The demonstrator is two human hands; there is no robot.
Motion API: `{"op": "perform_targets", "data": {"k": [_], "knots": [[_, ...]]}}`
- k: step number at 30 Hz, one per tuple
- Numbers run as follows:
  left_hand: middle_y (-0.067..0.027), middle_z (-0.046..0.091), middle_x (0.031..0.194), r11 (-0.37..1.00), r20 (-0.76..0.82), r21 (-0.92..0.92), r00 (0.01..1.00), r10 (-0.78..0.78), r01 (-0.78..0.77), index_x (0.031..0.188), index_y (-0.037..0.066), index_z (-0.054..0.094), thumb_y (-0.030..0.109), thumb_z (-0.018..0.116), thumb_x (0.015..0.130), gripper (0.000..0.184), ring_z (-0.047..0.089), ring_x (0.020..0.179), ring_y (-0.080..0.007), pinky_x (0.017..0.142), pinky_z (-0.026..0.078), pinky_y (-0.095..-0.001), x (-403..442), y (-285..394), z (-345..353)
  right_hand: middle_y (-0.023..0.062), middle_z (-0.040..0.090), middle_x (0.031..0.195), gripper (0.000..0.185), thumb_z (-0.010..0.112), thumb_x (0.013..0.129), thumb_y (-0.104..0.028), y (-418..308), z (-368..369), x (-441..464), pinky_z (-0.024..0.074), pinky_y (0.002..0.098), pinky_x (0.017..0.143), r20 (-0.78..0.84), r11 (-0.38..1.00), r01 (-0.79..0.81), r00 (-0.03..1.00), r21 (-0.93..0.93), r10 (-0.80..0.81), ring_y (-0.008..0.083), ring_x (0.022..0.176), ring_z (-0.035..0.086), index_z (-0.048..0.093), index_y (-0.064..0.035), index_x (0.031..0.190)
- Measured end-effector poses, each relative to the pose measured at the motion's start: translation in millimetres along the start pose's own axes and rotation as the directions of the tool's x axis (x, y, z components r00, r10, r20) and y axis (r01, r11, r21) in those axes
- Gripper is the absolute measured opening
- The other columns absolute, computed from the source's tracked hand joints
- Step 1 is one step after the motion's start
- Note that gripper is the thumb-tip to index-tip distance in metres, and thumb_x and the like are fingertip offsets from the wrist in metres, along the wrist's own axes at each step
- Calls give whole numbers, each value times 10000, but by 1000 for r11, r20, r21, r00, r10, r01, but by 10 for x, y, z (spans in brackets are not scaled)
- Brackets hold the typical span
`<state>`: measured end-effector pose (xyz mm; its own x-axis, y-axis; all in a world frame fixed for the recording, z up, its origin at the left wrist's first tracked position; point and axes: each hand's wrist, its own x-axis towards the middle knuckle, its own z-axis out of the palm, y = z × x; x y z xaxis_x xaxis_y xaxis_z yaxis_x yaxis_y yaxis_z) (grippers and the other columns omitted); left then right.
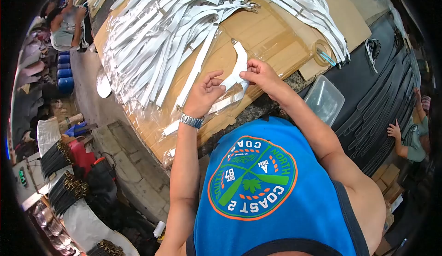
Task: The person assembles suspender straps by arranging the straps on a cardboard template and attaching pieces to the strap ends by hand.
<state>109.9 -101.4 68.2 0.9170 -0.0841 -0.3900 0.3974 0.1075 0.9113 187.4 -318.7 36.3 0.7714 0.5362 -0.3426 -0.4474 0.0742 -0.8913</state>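
A white strap (241, 58) lies bent over the cardboard, with a small metal piece at its far end. My right hand (264, 78) pinches its folded middle between thumb and fingers. On the other side, my left hand (206, 92), with a metal-band watch (191, 120) at the wrist, has its thumb and curled fingers closed at the strap's near fold. Part of the strap continues beneath my hands toward the lower left. Left of my hands, a large heap of similar white straps (156, 40) covers the cardboard, some in clear plastic.
Cardboard (276, 30) covers the work table. At the right are a tape roll (321, 53), a light-blue cutter (326, 57), more white straps (304, 7) and a clear plastic box (324, 100). Long black straps (377, 113) lie beyond. Other people (69, 28) are at both sides.
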Motion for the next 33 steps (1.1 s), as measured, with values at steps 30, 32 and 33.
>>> {"op": "perform_targets", "data": {"k": [30, 32, 33], "knots": [[-15, 660, 884, 969, -173, 224, 974, 143, -102, 1184, -1, 586, 51, 677, 918, 286, 585, 755, -53, 655, 458, -193, 96, -57, 278, 102, 606, 909, 225, 656, 893, -125, -237, 122, -351, 509, 336, 760, -51, 601, 259, 893, -756, -448, 250, 834, 620, 633, -33, 1097], [-16, 660, 873, 950, -167, 283, 969, 184, -131, 1183, -2, 589, 52, 665, 926, 273, 585, 750, -55, 645, 460, -200, 99, -85, 311, 109, 616, 924, 215, 661, 890, -126, -129, 138, -340, 510, 338, 761, -20, 598, 286, 892, -749, -452, 258, 837, 624, 650, -36, 1085], [-21, 662, 869, 949, -170, 283, 966, 195, -141, 1182, -4, 591, 52, 663, 926, 271, 589, 752, -60, 646, 465, -207, 102, -111, 327, 113, 621, 932, 210, 664, 888, -127, -84, 154, -336, 511, 339, 762, -6, 597, 299, 891, -745, -454, 262, 839, 627, 659, -38, 1079]]}}
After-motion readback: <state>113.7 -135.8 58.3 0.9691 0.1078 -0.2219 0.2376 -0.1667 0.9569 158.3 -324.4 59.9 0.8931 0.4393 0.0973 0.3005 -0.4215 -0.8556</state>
